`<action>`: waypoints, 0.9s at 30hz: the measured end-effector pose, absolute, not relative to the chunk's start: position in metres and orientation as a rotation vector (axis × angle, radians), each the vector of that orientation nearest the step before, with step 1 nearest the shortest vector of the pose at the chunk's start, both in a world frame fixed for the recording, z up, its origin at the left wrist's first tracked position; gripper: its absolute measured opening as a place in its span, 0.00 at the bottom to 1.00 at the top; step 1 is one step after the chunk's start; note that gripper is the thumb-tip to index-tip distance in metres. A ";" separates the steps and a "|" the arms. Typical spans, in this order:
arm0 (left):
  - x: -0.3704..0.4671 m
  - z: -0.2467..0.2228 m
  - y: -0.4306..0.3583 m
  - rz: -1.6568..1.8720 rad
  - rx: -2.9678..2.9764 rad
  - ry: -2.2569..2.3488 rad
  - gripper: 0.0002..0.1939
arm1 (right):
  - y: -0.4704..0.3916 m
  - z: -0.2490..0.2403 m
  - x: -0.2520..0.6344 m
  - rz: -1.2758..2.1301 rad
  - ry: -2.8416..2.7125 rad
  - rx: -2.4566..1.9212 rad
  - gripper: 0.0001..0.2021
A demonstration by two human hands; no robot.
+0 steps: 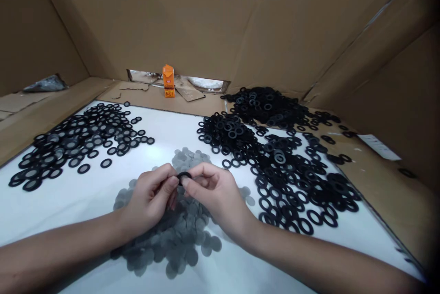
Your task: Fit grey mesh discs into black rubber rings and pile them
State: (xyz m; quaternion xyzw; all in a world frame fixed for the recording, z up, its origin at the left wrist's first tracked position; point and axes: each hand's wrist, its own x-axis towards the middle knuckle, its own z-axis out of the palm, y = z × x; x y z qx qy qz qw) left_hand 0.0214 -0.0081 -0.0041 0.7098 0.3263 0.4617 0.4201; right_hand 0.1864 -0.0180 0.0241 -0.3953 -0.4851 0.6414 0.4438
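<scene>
A black ring (184, 175) is pinched between both hands above the middle of the white board (233, 266). My left hand (154, 193) grips its left side with thumb and fingers. On the right side, my right hand (215, 191) holds it between thumb and forefinger. Whether a disc sits inside this ring is too small to tell. Below and around the hands lies a loose pile of thin grey discs (182, 248). Many black rings (305, 225) are heaped on the right. To the left spread black rings with grey discs in them (106, 163).
Cardboard walls (165, 19) surround the board. A small orange carton (168, 78) stands at the back, by a cut-out slot. Another heap of black rings (268, 106) lies at the back right. A white paper label (379, 147) rests on the right cardboard, and crumpled plastic (46, 84) at the far left.
</scene>
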 end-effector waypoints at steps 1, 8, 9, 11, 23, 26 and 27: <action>0.021 -0.003 -0.007 1.146 1.799 0.823 0.16 | -0.018 0.024 0.187 1.565 -1.215 -0.980 0.07; 0.019 0.004 0.002 0.930 1.776 0.829 0.18 | -0.016 0.024 0.189 1.400 -1.380 -1.025 0.06; 0.019 0.004 0.002 0.894 1.755 0.846 0.18 | -0.016 0.024 0.189 1.385 -1.388 -1.037 0.06; 0.020 0.003 0.002 0.855 1.721 0.876 0.19 | -0.015 0.025 0.189 1.410 -1.369 -1.050 0.06; 0.008 0.012 0.020 0.953 2.118 0.964 0.18 | 0.005 0.036 0.198 1.624 -1.232 -1.114 0.11; 0.010 0.012 0.015 0.999 2.164 0.945 0.15 | 0.002 0.036 0.197 1.670 -1.250 -1.105 0.12; 0.011 0.011 0.014 1.028 2.156 0.954 0.11 | 0.001 0.035 0.197 1.697 -1.226 -1.092 0.13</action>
